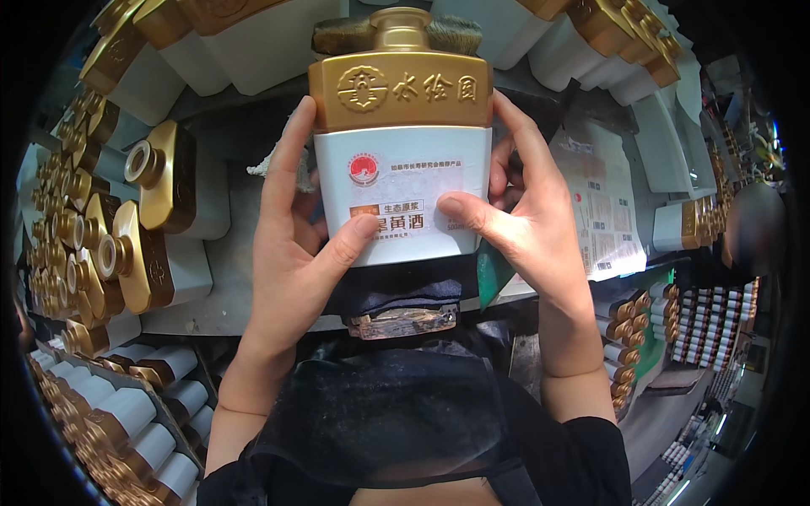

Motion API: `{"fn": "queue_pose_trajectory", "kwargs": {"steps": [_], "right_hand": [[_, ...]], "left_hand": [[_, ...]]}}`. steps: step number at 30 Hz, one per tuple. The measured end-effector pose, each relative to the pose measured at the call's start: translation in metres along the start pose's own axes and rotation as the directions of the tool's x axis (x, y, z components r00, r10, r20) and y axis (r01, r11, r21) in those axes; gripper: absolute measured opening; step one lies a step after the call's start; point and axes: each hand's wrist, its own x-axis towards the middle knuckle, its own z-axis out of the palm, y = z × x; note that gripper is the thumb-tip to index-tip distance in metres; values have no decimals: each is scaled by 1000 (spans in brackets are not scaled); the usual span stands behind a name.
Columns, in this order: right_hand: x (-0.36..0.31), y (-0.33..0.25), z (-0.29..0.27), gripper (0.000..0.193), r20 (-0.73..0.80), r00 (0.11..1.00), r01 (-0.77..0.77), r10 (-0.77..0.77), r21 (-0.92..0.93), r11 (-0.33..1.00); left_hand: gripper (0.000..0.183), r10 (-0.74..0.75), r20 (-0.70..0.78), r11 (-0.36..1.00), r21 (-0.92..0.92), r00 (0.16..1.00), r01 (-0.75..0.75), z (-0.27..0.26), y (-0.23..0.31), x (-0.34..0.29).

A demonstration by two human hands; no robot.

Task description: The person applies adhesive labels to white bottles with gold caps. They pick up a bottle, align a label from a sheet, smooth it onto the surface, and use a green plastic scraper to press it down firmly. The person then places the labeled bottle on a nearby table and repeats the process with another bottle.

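Observation:
A white ceramic bottle (337, 181) with a gold shoulder and gold neck is held up in front of me, its neck pointing away. My left hand (295, 228) grips its left side, the thumb pressed on the lower front. On the right side my right hand (527, 198) holds it the same way, its thumb on the front face. Under the thumbs lies a clear-backed printed label (409, 181) with a red round emblem; the thumbs cover parts of it. Behind the bottle's neck shows a brown, fuzzy-looking pad (456, 35), partly hidden.
More gold-and-white bottles (173, 181) crowd the table's left side and far edge. Sheets of printed labels (603, 202) lie to the right of my hands. Stacked bottles (156, 413) fill the lower left, and further rows (713, 325) stand at the right. A wooden block (403, 323) sits near my lap.

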Motion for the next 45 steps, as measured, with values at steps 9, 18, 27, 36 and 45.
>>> {"fn": "queue_pose_trajectory", "kwargs": {"steps": [9, 18, 27, 36, 45], "right_hand": [[-2, 2, 1, 84, 7, 1000, -9, 8, 65, 998], [-42, -6, 4, 40, -202, 963, 176, -180, -35, 984], [-102, 9, 50, 35, 159, 979, 135, -127, -43, 990], [-94, 4, 53, 33, 185, 982, 32, -41, 48, 998], [-92, 4, 53, 33, 198, 980, 6, -22, 81, 997]], "left_hand": [[47, 234, 88, 817, 523, 968, -245, -2, -1, -9], [45, 125, 174, 776, 597, 977, -205, -12, 6, -9], [53, 188, 387, 383, 817, 903, -430, -12, 15, 12], [50, 317, 401, 333, 802, 859, -497, -9, 8, 18], [46, 248, 422, 200, 859, 872, -472, -2, 13, 19]]}}
